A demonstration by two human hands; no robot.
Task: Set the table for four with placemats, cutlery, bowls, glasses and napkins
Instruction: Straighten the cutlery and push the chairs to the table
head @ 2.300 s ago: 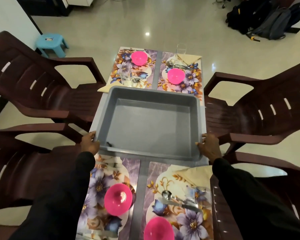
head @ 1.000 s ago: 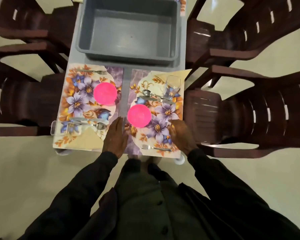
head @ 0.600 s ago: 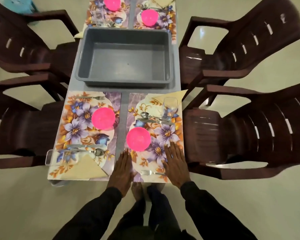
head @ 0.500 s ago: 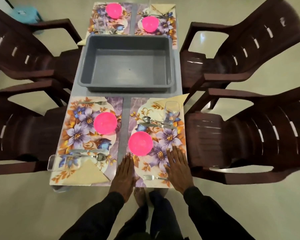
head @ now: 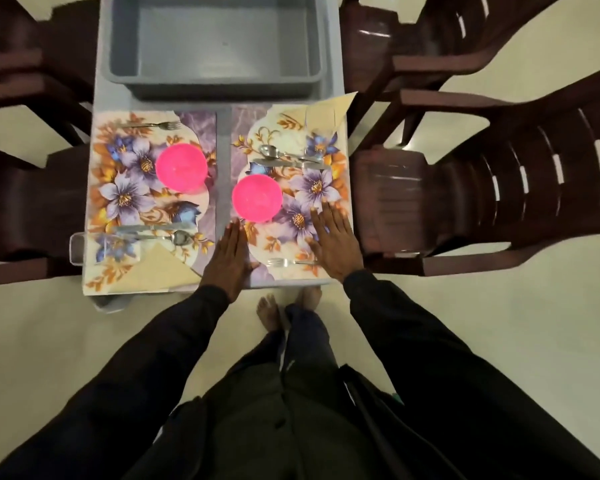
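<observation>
Flat, empty grip: left hand (head: 227, 259) and right hand (head: 335, 244) rest straight-fingered at either side of the placemat (head: 281, 128).
Pink bowl (head: 257, 198) sits just ahead, between them; fork (head: 290, 262) reaches the right hand.

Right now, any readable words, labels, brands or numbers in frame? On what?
None: no readable text in this view.
left placemat, right placemat: floral print only, no lettering.
gray tub: plain, no label visible.
left pink bowl, right pink bowl: plain.
spoon, knife: any maker's stamp is too small to read.
</observation>
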